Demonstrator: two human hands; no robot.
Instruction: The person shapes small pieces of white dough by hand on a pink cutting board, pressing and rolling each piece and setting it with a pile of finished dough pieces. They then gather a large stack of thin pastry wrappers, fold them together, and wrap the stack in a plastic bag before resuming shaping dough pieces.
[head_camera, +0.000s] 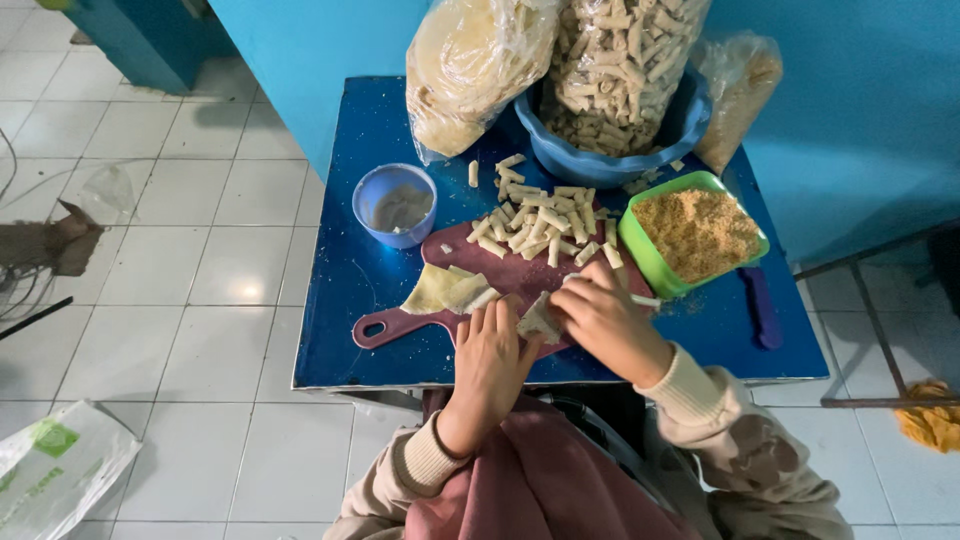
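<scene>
A: What was seen at the left of the small blue table (340, 300)?

B: A crumpled plastic bag with green print (55, 465) was seen on the white tiled floor. On the table, a small light-blue plastic cup of greyish paste (395, 205) was placed just beside a dark red plastic cutting board with a handle (420, 318).

A: And what was laid on that board?

B: A thin, pale yellow dough wrapper (445, 290) was spread at its near left part, and a heap of short, pale rolled dough sticks (535, 225) was piled across its far side.

A: How were the hands found?

B: The left hand (490, 355) was laid with fingers curled, its fingertips pressed on a small folded piece of pale dough (540, 322) at the board's near edge. The right hand (600, 320) was closed round the same piece from the other side, and a thin white stick (640, 299) was pinched in its fingers.

A: What was set further right?

B: A clear bag of flat wrappers (470, 70) and a clear bag of rolled sticks (620, 60) were stood in a blue plastic basin (600, 160) at the back. A green square tub of golden crumbs (695, 235) was placed just beside the board, and a purple-handled utensil (760, 305) was left near the table's right edge.
</scene>
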